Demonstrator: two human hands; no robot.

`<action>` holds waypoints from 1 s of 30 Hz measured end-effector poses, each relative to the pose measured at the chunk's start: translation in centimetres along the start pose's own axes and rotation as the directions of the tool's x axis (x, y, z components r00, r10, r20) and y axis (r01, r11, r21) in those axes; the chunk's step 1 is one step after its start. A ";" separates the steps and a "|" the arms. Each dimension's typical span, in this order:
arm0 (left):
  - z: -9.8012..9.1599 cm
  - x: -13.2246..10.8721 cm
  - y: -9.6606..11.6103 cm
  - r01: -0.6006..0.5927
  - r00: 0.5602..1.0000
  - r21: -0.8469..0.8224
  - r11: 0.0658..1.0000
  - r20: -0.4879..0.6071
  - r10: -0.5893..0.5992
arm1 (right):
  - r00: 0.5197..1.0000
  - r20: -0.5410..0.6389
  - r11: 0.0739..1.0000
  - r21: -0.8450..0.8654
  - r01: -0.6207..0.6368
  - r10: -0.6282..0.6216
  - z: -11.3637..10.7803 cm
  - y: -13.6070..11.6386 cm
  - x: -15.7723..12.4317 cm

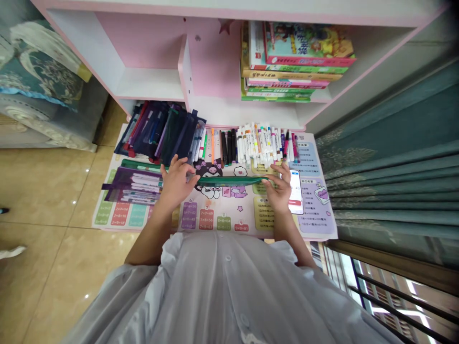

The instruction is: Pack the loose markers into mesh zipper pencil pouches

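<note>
**Pencil case (233,181) held at both ends**

Head view: the left hand (175,182) and right hand (281,188) reach forward, fingers curled. Each pinches one end of the green pencil case, which is level above the middle of the counter (215,217). Markers (265,141) line its rear edge.

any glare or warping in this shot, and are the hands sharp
Head view: wide-angle bends the shelf and curtain lines; small glare spots on the floor; window at lower right is blown out; left hand, right hand and pouch are sharp.
</note>
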State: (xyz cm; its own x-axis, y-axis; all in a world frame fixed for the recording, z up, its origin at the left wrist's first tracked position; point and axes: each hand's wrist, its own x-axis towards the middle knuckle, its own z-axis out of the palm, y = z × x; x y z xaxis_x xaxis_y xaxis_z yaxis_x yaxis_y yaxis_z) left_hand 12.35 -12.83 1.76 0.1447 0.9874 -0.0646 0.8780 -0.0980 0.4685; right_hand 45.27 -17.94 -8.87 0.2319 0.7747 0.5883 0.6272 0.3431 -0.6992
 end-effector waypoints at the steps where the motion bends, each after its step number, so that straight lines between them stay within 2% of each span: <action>1: 0.1 -0.1 0.0 -0.018 1.000 0.008 1.000 -0.005 0.019 | 1.000 0.001 1.000 0.006 -0.003 0.003 0.0 0.0 0.0; 3: 0.2 -0.2 0.1 -0.066 0.998 0.029 0.997 0.010 0.066 | 1.000 0.004 1.000 0.011 -0.009 0.009 0.0 0.0 0.1; 6: 0.7 -0.2 0.5 -0.136 0.988 0.066 0.989 0.087 0.130 | 1.000 0.021 1.000 0.018 -0.001 0.001 -0.1 0.0 0.2; 10: 1.7 -0.2 0.9 -0.176 0.975 0.116 0.978 0.158 0.156 | 0.998 0.058 0.999 -0.002 0.037 -0.037 -0.2 0.1 0.2; 15: 2.9 -0.3 1.3 -0.227 0.970 0.144 0.963 0.124 0.210 | 0.995 0.097 0.999 -0.029 0.040 -0.037 0.1 0.0 0.2; 18: 3.1 -0.3 1.7 -0.240 0.969 0.106 0.965 0.083 0.232 | 0.996 0.078 0.999 0.027 0.041 -0.043 0.2 -0.5 0.3; 24: 2.3 -0.8 2.3 -0.250 0.967 0.003 0.968 0.058 0.249 | 0.999 0.025 0.994 0.106 0.030 -0.033 -0.2 -2.7 1.0; 30: 0.1 -2.6 2.6 -0.287 0.955 -0.057 0.956 0.059 0.290 | 1.000 0.004 0.988 0.155 0.007 -0.008 -0.1 -4.4 2.1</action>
State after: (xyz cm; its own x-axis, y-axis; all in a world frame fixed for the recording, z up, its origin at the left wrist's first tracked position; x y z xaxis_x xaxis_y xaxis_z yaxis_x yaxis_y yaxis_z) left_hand 14.33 -15.66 3.09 0.4199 0.9073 0.0224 0.7720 -0.3701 0.5168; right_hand 43.07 -17.93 -4.50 0.2239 0.7743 0.5919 0.5059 0.4268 -0.7496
